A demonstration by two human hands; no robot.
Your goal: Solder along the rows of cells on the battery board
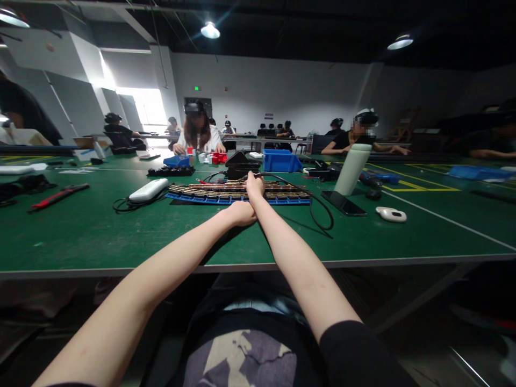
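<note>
A long blue rack (282, 200) lined with rows of gold and dark metal-like strips lies across the table in front of me. Over its middle, my right hand (255, 185) is closed, its fingers curled. What it grips is hidden; a black cable (322, 207) runs from near that hand, loops to the right and lies on the table. My left hand (241, 213) rests at the rack's near edge, crossed by my right wrist. Its fingers are hidden from view.
Left of the rack are a white power-bank-like device (149, 190) and a red-and-black tool (58, 198). To the right stand a pale green bottle (352, 171), a phone (343, 203) and a small white device (391, 214). Behind are a blue bin (281, 160) and a person (200, 134).
</note>
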